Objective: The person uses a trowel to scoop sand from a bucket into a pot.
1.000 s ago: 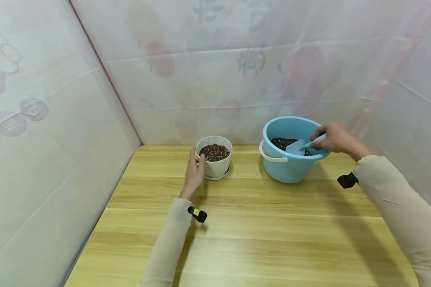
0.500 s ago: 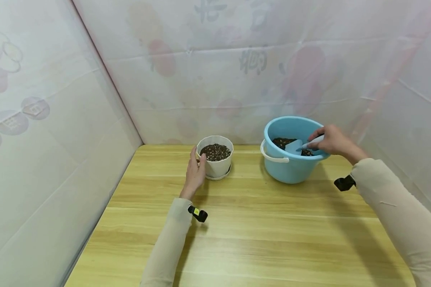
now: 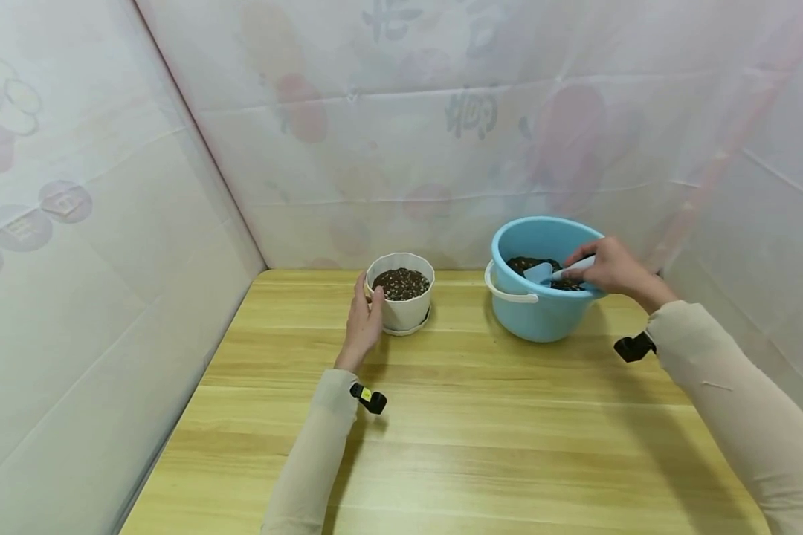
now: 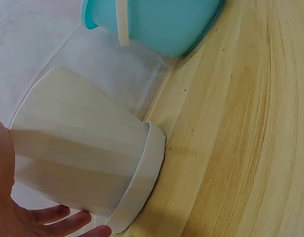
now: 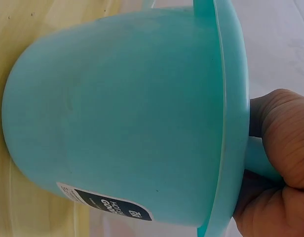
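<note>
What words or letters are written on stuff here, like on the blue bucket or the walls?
Label on the blue bucket, right wrist view: a dark sticker with white print, too small and cut off to read.
Plastic sheet walls, head view: faint characters show through, too blurred to read.
White flower pot and small shovel: no writing shows.

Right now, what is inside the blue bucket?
Dark soil lies in the blue bucket, with the scoop held by the right hand. The near wall hides its depth.
</note>
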